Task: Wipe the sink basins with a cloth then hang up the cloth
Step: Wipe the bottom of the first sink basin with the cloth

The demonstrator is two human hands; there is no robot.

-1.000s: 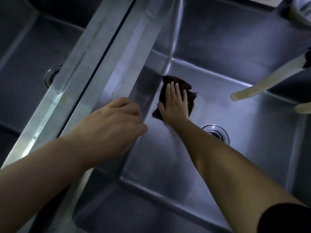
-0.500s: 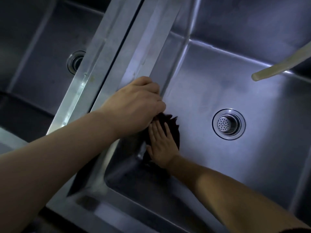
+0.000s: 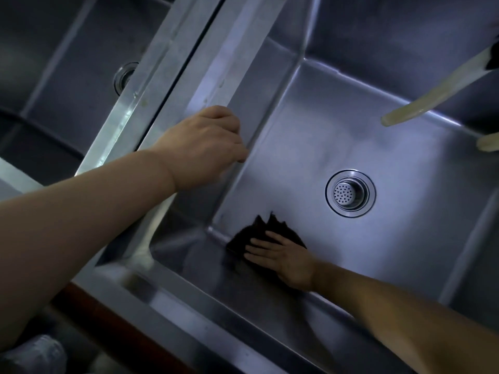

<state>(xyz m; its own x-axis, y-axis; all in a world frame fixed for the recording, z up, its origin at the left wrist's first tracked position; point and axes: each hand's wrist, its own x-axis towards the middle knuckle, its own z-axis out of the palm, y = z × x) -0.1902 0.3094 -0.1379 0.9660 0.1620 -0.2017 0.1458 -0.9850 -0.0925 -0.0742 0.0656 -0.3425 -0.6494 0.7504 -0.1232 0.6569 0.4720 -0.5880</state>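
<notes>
While right hand [image 3: 285, 256] presses one cloth [image 3: 266, 230] flat-fingered | left hand [image 3: 205, 144] curled, grips rim [image 3: 216, 76]

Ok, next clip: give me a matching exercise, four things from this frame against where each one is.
Things:
1. cloth
2. left hand
3. strainer
4. hose end

Places:
A. middle of the right basin floor
B. on the divider between the basins
C. above the basin, upper right
D. under the right hand, at the basin's near left corner

Pairs: 1-D, 2-B, 3-A, 4-C
</notes>
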